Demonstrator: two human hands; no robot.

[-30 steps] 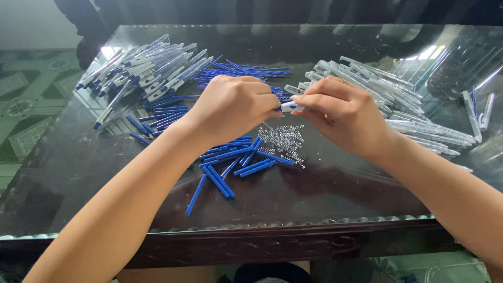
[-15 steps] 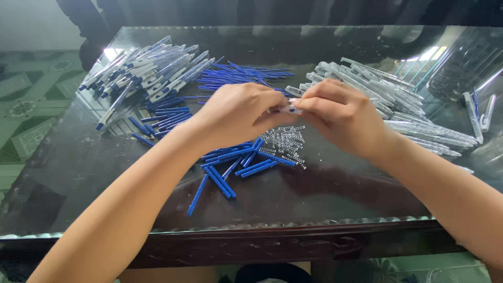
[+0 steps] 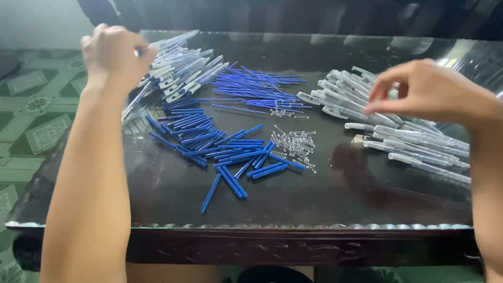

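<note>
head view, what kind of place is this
Likely a home or small workshop where pens are put together by hand: a dark glass-topped table holds sorted piles of blue pen parts, small metal springs and clear pen barrels, above a patterned green floor.

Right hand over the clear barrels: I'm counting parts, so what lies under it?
Under the right hand lie clear pen barrels on the dark glass tabletop. The barrels directly beneath its palm are hidden, so their number cannot be seen.
</note>
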